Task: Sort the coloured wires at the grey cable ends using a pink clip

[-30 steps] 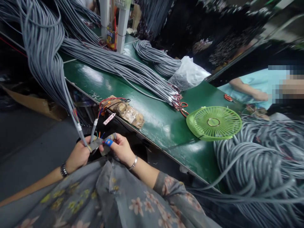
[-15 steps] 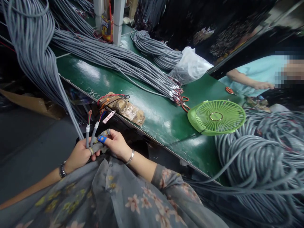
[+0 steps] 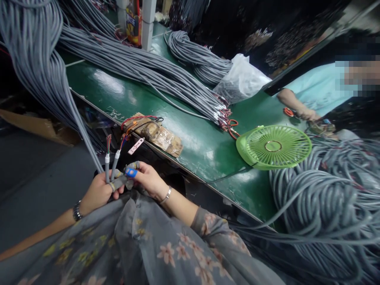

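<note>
1. The work in hand seems to be sorting and preparing cable ends: your left grip (image 3: 97, 190) clasps two gray cable ends (image 3: 107, 169), standing side by side and nearly upright, with white bands near their tops and colored wires (image 3: 109, 143) above.
2. Your right grip (image 3: 146, 180) is curled, its blue-wrapped thumb (image 3: 131, 172) near the index finger; whether anything is pinched there, you cannot tell from this view.
3. The next move probably calls for a steady left hold, ends level, so the right fingers can reach the wires cleanly.
4. The ends rise from the top of your left grip, up and to the left of the right one, just off the near edge of the green surface (image 3: 196, 144), near the taped block (image 3: 168, 141).
</note>
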Action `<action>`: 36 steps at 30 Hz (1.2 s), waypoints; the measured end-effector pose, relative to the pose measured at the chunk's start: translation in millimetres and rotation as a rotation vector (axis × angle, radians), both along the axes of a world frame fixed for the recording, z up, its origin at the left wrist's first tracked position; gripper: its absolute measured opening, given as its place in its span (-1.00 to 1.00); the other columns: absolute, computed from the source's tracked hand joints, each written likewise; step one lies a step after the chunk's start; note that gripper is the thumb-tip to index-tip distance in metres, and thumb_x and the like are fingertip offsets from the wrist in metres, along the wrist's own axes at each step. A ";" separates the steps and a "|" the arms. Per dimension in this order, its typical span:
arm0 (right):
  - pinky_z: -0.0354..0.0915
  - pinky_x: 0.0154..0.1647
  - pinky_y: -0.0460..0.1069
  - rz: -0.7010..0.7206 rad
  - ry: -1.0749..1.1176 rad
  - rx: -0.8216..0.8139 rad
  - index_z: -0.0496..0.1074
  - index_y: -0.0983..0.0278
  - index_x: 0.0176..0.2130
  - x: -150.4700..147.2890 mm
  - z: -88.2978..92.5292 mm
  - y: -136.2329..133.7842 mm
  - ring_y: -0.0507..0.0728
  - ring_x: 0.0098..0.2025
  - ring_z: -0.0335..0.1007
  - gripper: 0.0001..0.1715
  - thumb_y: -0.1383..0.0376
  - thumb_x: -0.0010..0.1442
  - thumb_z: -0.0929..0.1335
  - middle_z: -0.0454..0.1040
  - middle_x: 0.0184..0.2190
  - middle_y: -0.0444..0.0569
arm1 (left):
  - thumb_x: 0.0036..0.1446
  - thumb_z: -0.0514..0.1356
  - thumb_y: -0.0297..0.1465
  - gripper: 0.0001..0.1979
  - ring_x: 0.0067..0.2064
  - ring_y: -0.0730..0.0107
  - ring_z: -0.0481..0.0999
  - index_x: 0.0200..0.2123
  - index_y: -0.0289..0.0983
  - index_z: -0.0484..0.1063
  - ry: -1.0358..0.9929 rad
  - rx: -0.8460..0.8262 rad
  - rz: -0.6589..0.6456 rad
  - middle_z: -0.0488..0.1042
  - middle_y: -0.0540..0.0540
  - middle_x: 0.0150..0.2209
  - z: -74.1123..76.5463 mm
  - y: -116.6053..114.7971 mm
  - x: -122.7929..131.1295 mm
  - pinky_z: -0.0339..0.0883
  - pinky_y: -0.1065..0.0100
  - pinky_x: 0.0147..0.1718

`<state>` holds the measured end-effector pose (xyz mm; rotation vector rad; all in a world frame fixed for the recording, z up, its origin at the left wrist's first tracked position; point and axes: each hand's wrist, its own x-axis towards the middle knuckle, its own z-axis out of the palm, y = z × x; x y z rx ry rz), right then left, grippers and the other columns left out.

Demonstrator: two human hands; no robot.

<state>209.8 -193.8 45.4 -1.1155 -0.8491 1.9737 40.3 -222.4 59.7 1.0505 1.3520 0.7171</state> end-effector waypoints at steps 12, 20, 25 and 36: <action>0.21 -0.55 -0.12 -0.003 0.003 0.021 0.41 0.24 -0.38 -5.8 0.1 -0.1 -0.08 -0.60 0.19 -0.28 -0.16 -0.29 0.66 0.38 -0.62 -0.31 | -0.13 0.35 -0.07 -0.64 -0.66 0.47 0.31 -0.68 -0.22 0.44 -0.058 0.025 0.099 0.42 -0.01 -0.71 8.1 1.6 3.4 0.17 0.40 -0.61; 0.20 -0.56 -0.12 -0.067 -0.026 0.043 0.42 0.25 -0.41 -10.3 -5.7 -3.0 -0.08 -0.62 0.21 -0.38 -0.07 -0.18 0.67 0.40 -0.62 -0.28 | -0.10 0.35 -0.12 -0.68 -0.65 0.46 0.33 -0.66 -0.22 0.48 -0.054 0.046 0.132 0.42 0.01 -0.73 -2.0 -2.5 2.3 0.17 0.43 -0.60; 0.20 -0.58 -0.11 -0.099 -0.006 0.026 0.40 0.24 -0.44 -13.8 -5.7 -4.3 -0.09 -0.65 0.16 -0.33 -0.11 -0.26 0.67 0.37 -0.66 -0.30 | -0.17 0.37 -0.16 -0.73 -0.63 0.46 0.36 -0.66 -0.21 0.52 -0.127 0.024 0.280 0.47 -0.01 -0.69 -1.3 -2.5 8.3 0.21 0.43 -0.59; 0.19 -0.56 -0.10 -0.132 -0.024 0.016 0.42 0.25 -0.42 -13.5 -6.9 -2.8 -0.07 -0.62 0.18 -0.35 -0.09 -0.24 0.67 0.40 -0.62 -0.25 | -0.26 0.37 -0.22 -0.79 -0.65 0.46 0.37 -0.73 -0.19 0.52 -0.183 0.081 0.389 0.48 -0.01 -0.71 11.1 3.9 18.3 0.25 0.41 -0.59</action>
